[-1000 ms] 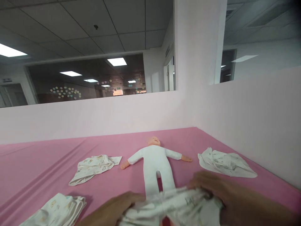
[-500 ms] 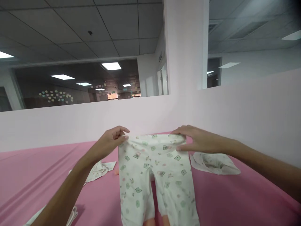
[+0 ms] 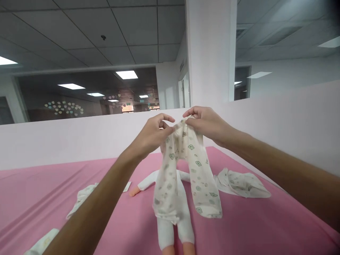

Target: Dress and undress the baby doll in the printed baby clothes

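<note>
My left hand (image 3: 159, 132) and my right hand (image 3: 203, 122) pinch the waistband of a pair of small baby trousers (image 3: 198, 170), white with green and pink prints. Held up in the air, the trousers hang with both legs downward, and the waistband sags between my hands. Behind and below them a doll (image 3: 164, 232) in a white bodysuit lies on the pink sheet (image 3: 233, 226). Its bare feet point toward me and one arm is stretched to the left. The trousers hide the doll's head and most of its chest.
To the right lies a crumpled printed baby garment (image 3: 243, 184). On the left, another printed cloth (image 3: 83, 198) is partly behind my left forearm, and a folded white cloth (image 3: 44, 242) sits nearer. A white wall (image 3: 79, 141) with windows rises behind the sheet.
Both hands have risen and come closer together, lifting the trousers. The waistband, stretched wide before, is now bunched, and more of the doll shows beneath.
</note>
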`<state>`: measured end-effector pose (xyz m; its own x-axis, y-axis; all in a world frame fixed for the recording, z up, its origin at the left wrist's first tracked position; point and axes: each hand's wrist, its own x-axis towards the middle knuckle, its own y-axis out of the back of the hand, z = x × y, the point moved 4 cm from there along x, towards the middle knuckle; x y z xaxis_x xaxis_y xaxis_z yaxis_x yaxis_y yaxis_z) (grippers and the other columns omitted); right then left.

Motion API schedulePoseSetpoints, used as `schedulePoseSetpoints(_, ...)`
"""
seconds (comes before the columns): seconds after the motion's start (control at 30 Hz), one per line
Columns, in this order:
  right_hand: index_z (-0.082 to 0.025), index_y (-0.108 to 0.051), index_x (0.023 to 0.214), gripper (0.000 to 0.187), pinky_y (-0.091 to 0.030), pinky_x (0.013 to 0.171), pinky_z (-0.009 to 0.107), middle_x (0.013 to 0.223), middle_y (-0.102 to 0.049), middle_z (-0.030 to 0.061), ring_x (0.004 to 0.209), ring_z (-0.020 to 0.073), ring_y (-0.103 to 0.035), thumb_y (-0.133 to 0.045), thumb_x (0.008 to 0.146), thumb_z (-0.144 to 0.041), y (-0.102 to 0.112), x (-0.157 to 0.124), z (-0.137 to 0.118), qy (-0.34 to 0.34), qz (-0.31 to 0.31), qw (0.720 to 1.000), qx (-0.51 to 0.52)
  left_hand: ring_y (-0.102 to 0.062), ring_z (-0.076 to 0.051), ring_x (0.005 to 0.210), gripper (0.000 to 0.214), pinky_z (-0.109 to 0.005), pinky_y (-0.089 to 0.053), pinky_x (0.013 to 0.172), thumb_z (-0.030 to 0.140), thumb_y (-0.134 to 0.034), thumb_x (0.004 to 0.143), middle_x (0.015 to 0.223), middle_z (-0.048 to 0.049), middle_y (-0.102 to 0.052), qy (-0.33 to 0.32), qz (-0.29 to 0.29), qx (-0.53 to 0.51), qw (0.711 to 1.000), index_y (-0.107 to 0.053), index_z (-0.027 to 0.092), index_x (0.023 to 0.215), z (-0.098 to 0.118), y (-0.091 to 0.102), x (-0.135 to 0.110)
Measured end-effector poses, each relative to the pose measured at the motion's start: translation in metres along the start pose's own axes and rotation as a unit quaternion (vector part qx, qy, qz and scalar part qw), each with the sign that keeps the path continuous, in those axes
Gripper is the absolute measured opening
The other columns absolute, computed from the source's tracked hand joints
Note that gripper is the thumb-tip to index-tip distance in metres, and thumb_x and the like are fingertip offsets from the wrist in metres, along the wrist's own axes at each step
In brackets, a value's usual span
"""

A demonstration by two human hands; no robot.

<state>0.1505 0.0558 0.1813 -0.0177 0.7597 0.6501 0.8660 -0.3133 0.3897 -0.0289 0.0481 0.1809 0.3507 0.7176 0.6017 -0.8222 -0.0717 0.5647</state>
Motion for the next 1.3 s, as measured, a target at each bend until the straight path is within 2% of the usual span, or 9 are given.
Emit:
schedulePoseSetpoints(0.13,-0.019,-0.063,0.079,0.009,-0.042,0.053,0.028,0.082,-0.064,0.0063,0.066,0.0160,-0.057,-0.055,0.074,-0.019,0.026,0.012,0.028,0.006,0.056,0.993,-0.102,-0.044,-0.010,0.058,0.019,-0.022,-0.030,0.052,0.037,-0.057,0.083,0.067,0.0014,-0.051,-0.055,0.004,0.157,0.986,-0.062,0.020,0.087,-0.033,0.026,0.004)
schedulePoseSetpoints(0.3,-0.020,-0.061,0.082,0.009,-0.041,0.049,0.026,0.076,-0.064,0.0040,0.060,0.0143,-0.056,-0.055,0.075,-0.021,0.029,0.014,0.065,-0.057,-0.042,0.995,-0.071,-0.053,-0.012,0.064,0.029,-0.023,-0.035,0.054,0.048,-0.060,0.080,0.076,-0.0013,-0.060,0.017,-0.031,0.156,0.987,-0.059,0.019,0.078,-0.067,0.040,0.009)
schedulePoseSetpoints(0.43,-0.020,-0.060,0.083,0.008,-0.042,0.050,0.026,0.077,-0.065,0.0051,0.063,0.0156,-0.058,-0.058,0.075,-0.020,0.018,0.015,0.063,-0.069,-0.022,0.997,-0.041,-0.053,-0.012,0.064,0.022,-0.022,-0.036,0.052,0.041,-0.063,0.079,0.076,-0.0012,-0.060,0.029,-0.020,0.080,0.996,-0.058,0.020,0.079,-0.055,0.027,0.013)
schedulePoseSetpoints(0.63,-0.017,-0.057,0.083,0.013,-0.045,0.055,0.028,0.075,-0.062,0.0054,0.063,0.0138,-0.056,-0.060,0.072,-0.012,0.005,0.012,0.040,-0.105,0.017,0.991,0.079,-0.048,-0.009,0.052,0.011,-0.021,-0.035,0.045,0.019,-0.062,0.075,0.065,0.0001,-0.055,0.135,0.046,-0.135,0.981,-0.052,0.018,0.073,-0.038,0.008,0.023)
schedulePoseSetpoints(0.77,-0.018,-0.056,0.096,0.024,-0.047,0.062,0.028,0.079,-0.062,0.0038,0.070,0.0151,-0.058,-0.063,0.074,-0.019,-0.018,-0.012,0.009,-0.050,-0.066,0.989,0.125,-0.052,-0.010,0.054,0.006,-0.023,-0.043,0.052,0.017,-0.058,0.078,0.065,0.0009,-0.056,0.105,0.010,-0.200,0.974,-0.053,0.018,0.082,-0.016,-0.020,0.019)
schedulePoseSetpoints(0.87,-0.020,-0.055,0.101,0.032,-0.046,0.061,0.027,0.088,-0.063,0.0035,0.077,0.0169,-0.059,-0.065,0.071,-0.024,-0.029,-0.028,-0.004,0.020,-0.089,0.994,0.065,-0.057,-0.011,0.061,0.012,-0.024,-0.045,0.058,0.022,-0.057,0.080,0.072,0.0000,-0.061,0.065,0.005,-0.134,0.989,-0.055,0.019,0.092,-0.001,-0.032,0.008)
schedulePoseSetpoints(1.07,-0.020,-0.054,0.086,0.016,-0.040,0.056,0.026,0.087,-0.063,0.0031,0.073,0.0157,-0.056,-0.055,0.071,-0.018,-0.034,-0.033,0.004,0.053,-0.083,0.995,-0.016,-0.061,-0.018,0.092,0.021,-0.030,-0.048,0.077,0.036,-0.051,0.088,0.105,-0.0042,-0.064,0.026,-0.056,-0.052,0.997,-0.059,0.023,0.102,0.011,-0.035,-0.026)
schedulePoseSetpoints(1.23,-0.019,-0.060,0.088,0.019,-0.041,0.060,0.027,0.088,-0.064,0.0035,0.074,0.0156,-0.056,-0.050,0.072,-0.014,-0.026,-0.033,-0.003,0.082,-0.052,0.995,-0.021,-0.042,-0.029,0.127,0.057,-0.040,-0.042,0.097,0.046,-0.061,0.081,0.145,-0.0060,-0.037,0.062,0.115,0.017,0.991,-0.042,0.031,0.132,-0.012,-0.031,-0.066)
schedulePoseSetpoints(1.3,-0.019,-0.062,0.087,0.018,-0.042,0.061,0.028,0.087,-0.064,0.0034,0.075,0.0157,-0.056,-0.050,0.074,-0.014,-0.021,-0.032,-0.009,0.098,-0.027,0.995,-0.010,-0.036,-0.033,0.131,0.077,-0.043,-0.041,0.099,0.049,-0.066,0.076,0.151,-0.0079,-0.027,0.134,0.103,-0.032,0.985,-0.029,0.033,0.142,-0.032,-0.048,-0.085)
